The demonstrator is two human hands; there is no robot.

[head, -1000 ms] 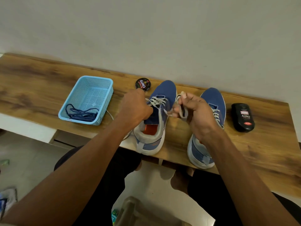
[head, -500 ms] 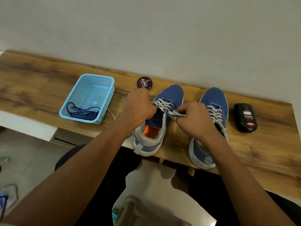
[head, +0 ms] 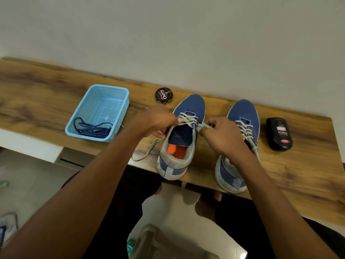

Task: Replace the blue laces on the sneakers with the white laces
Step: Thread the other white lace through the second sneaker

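Head view: white-laced blue sneakers (head: 188,128).

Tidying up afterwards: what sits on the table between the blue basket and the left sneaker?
In the head view, a round polish tin near the wall, and the left hand.

"Cherry" on round polish tin (head: 164,95), "Cherry" on black bottle (head: 279,133)

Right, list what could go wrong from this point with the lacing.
The left sneaker has its heel over the table edge; a hard tug by the right hand on the white lace might tip it off. The loose lace end trailing under the left hand could snag or slip out of its eyelet.
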